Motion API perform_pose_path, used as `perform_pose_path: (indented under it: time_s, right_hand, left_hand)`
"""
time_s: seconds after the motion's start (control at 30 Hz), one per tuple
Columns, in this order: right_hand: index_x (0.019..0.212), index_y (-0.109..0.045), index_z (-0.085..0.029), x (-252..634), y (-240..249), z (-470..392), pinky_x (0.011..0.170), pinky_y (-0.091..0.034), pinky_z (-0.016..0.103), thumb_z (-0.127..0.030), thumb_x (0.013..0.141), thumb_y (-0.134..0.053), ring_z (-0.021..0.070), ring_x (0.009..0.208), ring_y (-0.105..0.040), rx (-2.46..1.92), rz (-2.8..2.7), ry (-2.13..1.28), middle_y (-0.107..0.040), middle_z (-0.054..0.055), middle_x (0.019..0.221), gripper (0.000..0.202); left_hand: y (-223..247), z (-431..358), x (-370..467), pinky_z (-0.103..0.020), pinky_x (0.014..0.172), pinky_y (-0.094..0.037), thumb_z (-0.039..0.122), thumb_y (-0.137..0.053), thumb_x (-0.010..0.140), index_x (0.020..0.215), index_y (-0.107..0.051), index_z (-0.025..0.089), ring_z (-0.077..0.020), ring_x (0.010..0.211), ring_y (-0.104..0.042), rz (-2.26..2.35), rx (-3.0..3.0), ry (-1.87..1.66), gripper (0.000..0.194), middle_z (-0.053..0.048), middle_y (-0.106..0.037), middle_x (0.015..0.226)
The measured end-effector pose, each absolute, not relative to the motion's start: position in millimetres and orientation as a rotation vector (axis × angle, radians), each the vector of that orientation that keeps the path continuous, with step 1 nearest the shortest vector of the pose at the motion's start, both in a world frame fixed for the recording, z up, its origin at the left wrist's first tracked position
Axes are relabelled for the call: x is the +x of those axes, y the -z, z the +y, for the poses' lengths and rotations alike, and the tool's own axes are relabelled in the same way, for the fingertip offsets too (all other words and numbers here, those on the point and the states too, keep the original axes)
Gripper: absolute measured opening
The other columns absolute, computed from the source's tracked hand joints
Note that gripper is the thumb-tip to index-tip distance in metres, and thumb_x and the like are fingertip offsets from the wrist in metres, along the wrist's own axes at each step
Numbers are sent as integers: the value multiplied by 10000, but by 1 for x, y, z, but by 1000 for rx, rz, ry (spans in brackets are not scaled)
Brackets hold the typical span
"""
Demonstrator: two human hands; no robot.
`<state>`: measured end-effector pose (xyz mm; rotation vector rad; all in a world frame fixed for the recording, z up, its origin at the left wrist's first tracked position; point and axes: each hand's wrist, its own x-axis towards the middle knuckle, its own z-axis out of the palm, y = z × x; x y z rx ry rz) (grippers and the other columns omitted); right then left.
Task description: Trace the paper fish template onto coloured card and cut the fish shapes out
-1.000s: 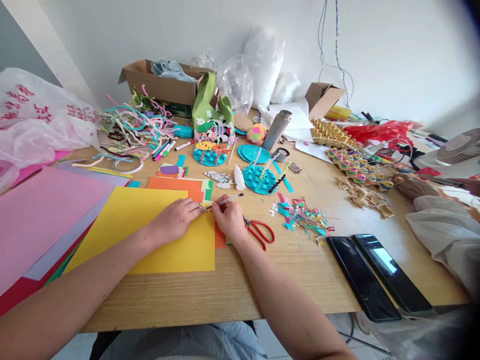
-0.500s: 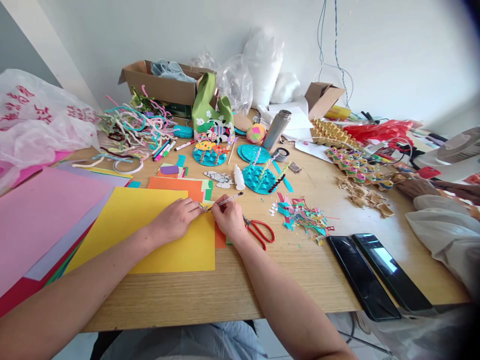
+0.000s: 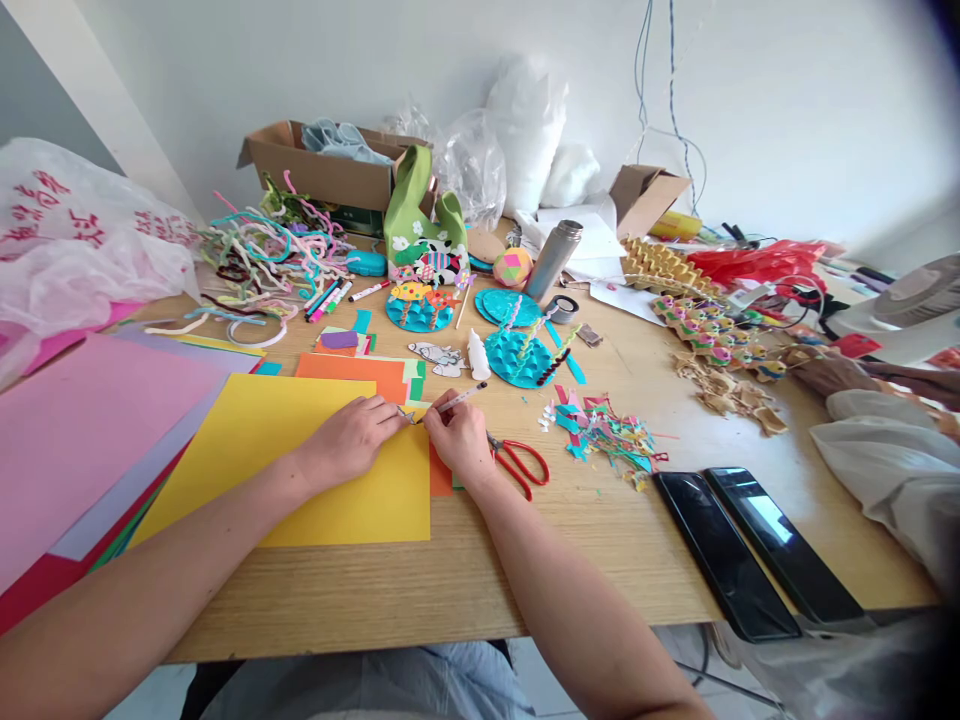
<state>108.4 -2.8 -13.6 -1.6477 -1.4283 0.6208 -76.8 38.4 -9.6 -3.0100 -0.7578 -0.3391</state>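
My right hand (image 3: 456, 438) is closed around a slim white pen (image 3: 463, 396), its dark end pointing up to the right. The pen's tip is down by a small grey-and-dark cutout (image 3: 407, 414) at the upper right edge of a yellow sheet (image 3: 300, 510). My left hand (image 3: 349, 440) lies palm down on that sheet, fingers stretched out, fingertips touching the cutout. What the cutout depicts is too small to tell. Red-handled scissors (image 3: 525, 462) lie right beside my right hand, their blades partly hidden behind it. Orange paper (image 3: 352, 378) sticks out beyond the yellow sheet.
Fish cutouts (image 3: 439, 357), a white glue bottle (image 3: 478, 356) and blue painted discs (image 3: 517, 360) stand beyond my hands. Paper scraps (image 3: 611, 435) and two phones (image 3: 757, 550) lie to the right. Pink sheets (image 3: 112, 400) and pipe cleaners (image 3: 262, 260) are leftward. A steel flask (image 3: 553, 262) stands behind.
Almost nothing differs. My right hand and the pen have shifted very slightly at the cutout; my left hand stays in place.
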Motion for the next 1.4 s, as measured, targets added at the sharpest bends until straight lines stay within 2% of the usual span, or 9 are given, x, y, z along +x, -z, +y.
perform_pose_path:
  time_s: [0.2,0.43,0.67,0.8,0.93,1.13,1.27,1.4]
  right_hand:
    - [657,-478,-213,108,16,-4,469,-337,220,-246,731,-493,126,446,-489,-1604,-1393,-632,-512,-41,488,82]
    - [747,-492,-203,107,12,-12,470,-400,209,-318,845,-482,112,475,-529,-1404,-1205,-490,-566,-23,588,151]
    - [891,-564,-200,116,-2,-23,573,-463,249,-207,872,-488,135,586,-587,-1242,-1629,107,-605,24,682,78]
    - [1048,-560,-193,126,-5,-20,595,-482,276,-150,886,-471,160,649,-619,-1177,-1702,347,-645,57,760,190]
    - [1130,-543,-177,133,-7,-13,592,-478,286,-76,894,-447,171,659,-609,-1173,-1771,494,-660,75,783,274]
    - [1117,-552,-189,136,-8,-6,695,-497,333,-81,913,-428,197,780,-599,-1243,-1842,409,-654,71,819,262]
    - [1115,-575,-202,131,-6,-7,787,-489,379,-154,912,-508,223,901,-575,-1272,-1987,234,-669,76,896,219]
    - [1157,-587,-210,123,0,-7,824,-469,392,-232,885,-603,248,989,-552,-1286,-2175,76,-674,78,949,273]
  left_hand:
    - [8,38,-76,-365,848,-470,-3,-442,831,1134,-611,138,-221,941,-556,-756,-3017,343,374,-96,-651,1035]
    - [9,36,-77,-367,877,-464,7,-428,845,1084,-618,168,-204,949,-560,-812,-3039,393,345,-77,-641,1027]
    - [12,36,-78,-358,883,-481,-19,-434,819,1068,-622,199,-189,942,-565,-853,-3064,524,380,-60,-628,1012]
    - [9,36,-80,-347,903,-477,-26,-411,816,1030,-622,182,-189,972,-573,-930,-3100,568,366,-66,-625,1004]
    - [5,41,-82,-304,830,-497,-40,-389,790,986,-593,181,-178,919,-595,-1053,-3121,669,359,-56,-620,965]
    - [6,53,-80,-274,735,-497,-35,-383,785,950,-574,183,-168,826,-619,-1078,-3149,770,333,-43,-622,899]
    - [9,55,-80,-271,722,-500,-15,-387,795,945,-583,176,-170,824,-627,-1083,-3171,862,312,-49,-636,891]
    - [6,54,-81,-259,709,-505,-7,-382,799,969,-587,175,-151,778,-626,-1101,-3149,979,323,-44,-645,872]
